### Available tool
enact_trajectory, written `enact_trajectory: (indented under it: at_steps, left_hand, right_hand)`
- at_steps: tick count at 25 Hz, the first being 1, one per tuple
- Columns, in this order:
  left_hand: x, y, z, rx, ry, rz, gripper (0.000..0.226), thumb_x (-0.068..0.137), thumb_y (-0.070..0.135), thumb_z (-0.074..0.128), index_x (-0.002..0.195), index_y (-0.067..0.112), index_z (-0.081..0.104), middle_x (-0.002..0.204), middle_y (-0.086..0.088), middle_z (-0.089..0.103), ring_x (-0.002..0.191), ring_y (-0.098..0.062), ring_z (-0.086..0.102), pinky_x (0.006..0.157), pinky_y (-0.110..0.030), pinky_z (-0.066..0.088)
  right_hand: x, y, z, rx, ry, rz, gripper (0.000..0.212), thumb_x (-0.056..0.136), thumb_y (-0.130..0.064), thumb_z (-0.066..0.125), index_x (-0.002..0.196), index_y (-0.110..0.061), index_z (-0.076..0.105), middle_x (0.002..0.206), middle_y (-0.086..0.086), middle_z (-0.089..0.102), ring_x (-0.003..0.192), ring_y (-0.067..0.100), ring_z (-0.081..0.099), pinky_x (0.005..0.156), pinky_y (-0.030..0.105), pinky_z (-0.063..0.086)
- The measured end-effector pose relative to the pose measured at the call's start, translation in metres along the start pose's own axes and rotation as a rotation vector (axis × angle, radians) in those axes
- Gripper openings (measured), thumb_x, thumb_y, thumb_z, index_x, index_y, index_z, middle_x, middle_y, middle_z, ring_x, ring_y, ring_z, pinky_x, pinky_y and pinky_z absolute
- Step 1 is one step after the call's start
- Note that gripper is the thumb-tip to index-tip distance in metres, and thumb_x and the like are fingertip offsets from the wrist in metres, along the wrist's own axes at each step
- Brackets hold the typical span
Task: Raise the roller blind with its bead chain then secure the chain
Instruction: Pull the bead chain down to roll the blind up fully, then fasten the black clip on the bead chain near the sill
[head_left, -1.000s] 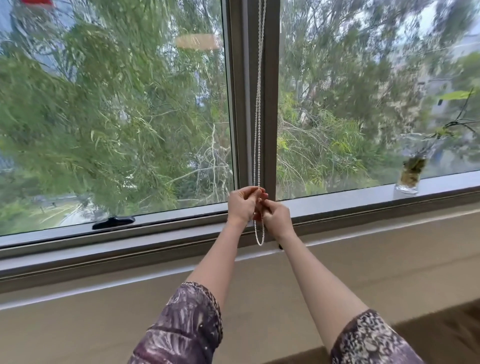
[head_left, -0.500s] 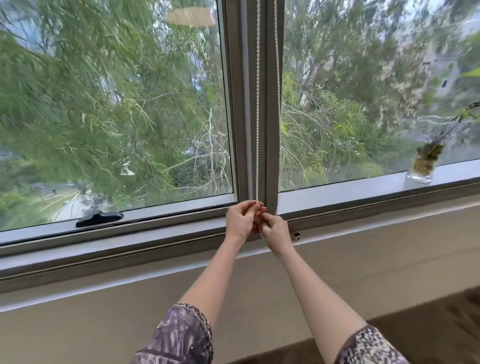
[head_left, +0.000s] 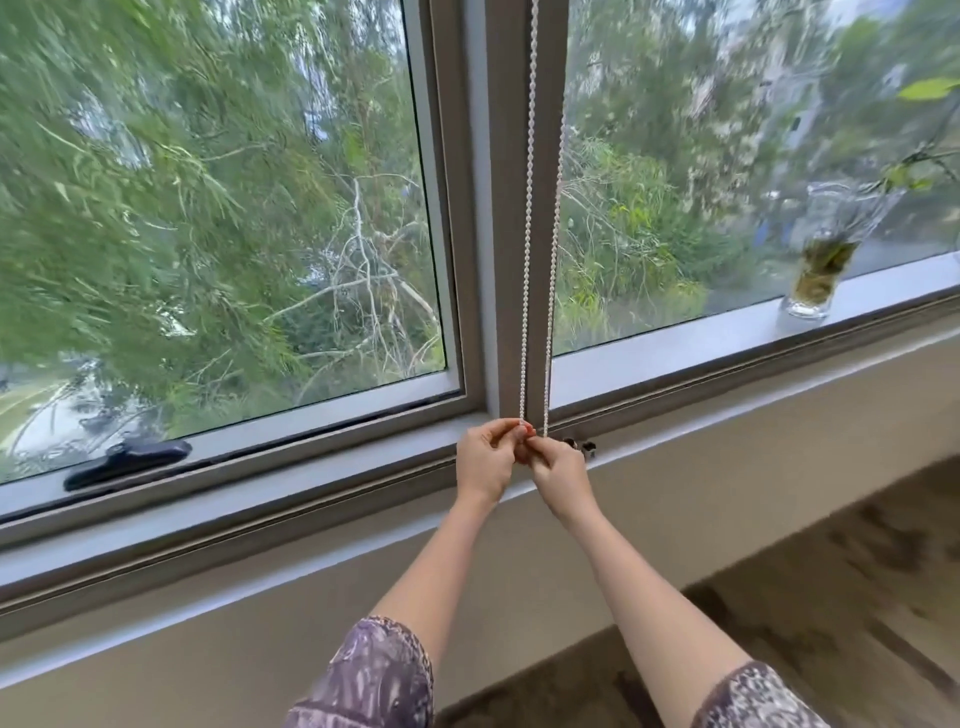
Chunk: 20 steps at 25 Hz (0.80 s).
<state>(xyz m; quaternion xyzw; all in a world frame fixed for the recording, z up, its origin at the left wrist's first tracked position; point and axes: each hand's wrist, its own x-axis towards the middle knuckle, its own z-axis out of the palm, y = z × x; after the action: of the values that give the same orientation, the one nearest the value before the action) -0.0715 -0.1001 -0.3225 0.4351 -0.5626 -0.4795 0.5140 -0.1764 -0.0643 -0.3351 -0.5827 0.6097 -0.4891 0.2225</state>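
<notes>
A white bead chain (head_left: 527, 234) hangs in two taut strands down the grey window mullion (head_left: 498, 208). Its lower end disappears between my hands at the sill. My left hand (head_left: 485, 460) pinches the left strand with fingers closed. My right hand (head_left: 561, 473) grips the right strand just beside it, and the two hands touch. A small dark fitting (head_left: 581, 446) sits on the frame right of my right hand. The roller blind itself is out of view above.
A glass vase (head_left: 821, 265) with a plant stands on the sill at the right. A black window handle (head_left: 127, 460) lies on the left frame. Beige wall runs below the sill, and brown carpet (head_left: 831, 597) lies at lower right.
Both hands have dropped to the sill with the chain. The hanging loop below them is gone and the two strands now run taut and apart. The view has tilted down.
</notes>
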Motion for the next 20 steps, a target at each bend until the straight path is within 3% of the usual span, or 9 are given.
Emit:
enact_trajectory:
  at_steps: [7, 10, 13, 20]
  left_hand:
    - [0.019, -0.014, 0.004, 0.002, 0.008, -0.082, 0.031, 0.086, 0.011, 0.067, 0.069, 0.035, 0.075, 0.074, 0.0, 0.074, 0.065, -0.019, 0.063, 0.082, -0.056, 0.057]
    - [0.025, -0.011, 0.009, 0.044, 0.064, -0.094, 0.024, 0.087, 0.014, 0.067, 0.072, 0.031, 0.074, 0.077, -0.002, 0.074, 0.061, -0.018, 0.064, 0.081, -0.051, 0.058]
    - [0.033, -0.011, 0.011, 0.163, 0.127, -0.03, 0.008, 0.086, 0.02, 0.069, 0.086, 0.023, 0.076, 0.084, 0.0, 0.075, 0.078, -0.018, 0.07, 0.082, -0.037, 0.057]
    - [0.034, -0.035, 0.02, 0.287, 0.167, -0.054, 0.01, 0.086, 0.022, 0.069, 0.091, 0.02, 0.078, 0.091, 0.0, 0.077, 0.087, -0.017, 0.071, 0.081, -0.028, 0.052]
  right_hand:
    - [0.01, 0.009, 0.008, -0.03, 0.12, -0.036, 0.026, 0.082, 0.008, 0.053, 0.088, -0.005, 0.075, 0.086, 0.007, 0.066, 0.077, 0.014, 0.058, 0.07, 0.0, 0.038]
    - [0.016, 0.012, 0.006, 0.034, 0.137, 0.002, 0.02, 0.084, 0.002, 0.059, 0.092, -0.006, 0.075, 0.085, 0.004, 0.067, 0.073, 0.004, 0.058, 0.068, 0.0, 0.038]
    - [0.023, 0.016, -0.003, 0.09, 0.151, 0.054, 0.014, 0.083, -0.007, 0.067, 0.094, -0.011, 0.076, 0.084, -0.002, 0.069, 0.075, -0.002, 0.062, 0.068, 0.002, 0.041]
    - [0.035, 0.041, -0.031, 0.494, 0.265, 0.303, 0.014, 0.083, 0.005, 0.062, 0.094, 0.002, 0.07, 0.085, 0.014, 0.069, 0.078, 0.018, 0.061, 0.074, 0.029, 0.05]
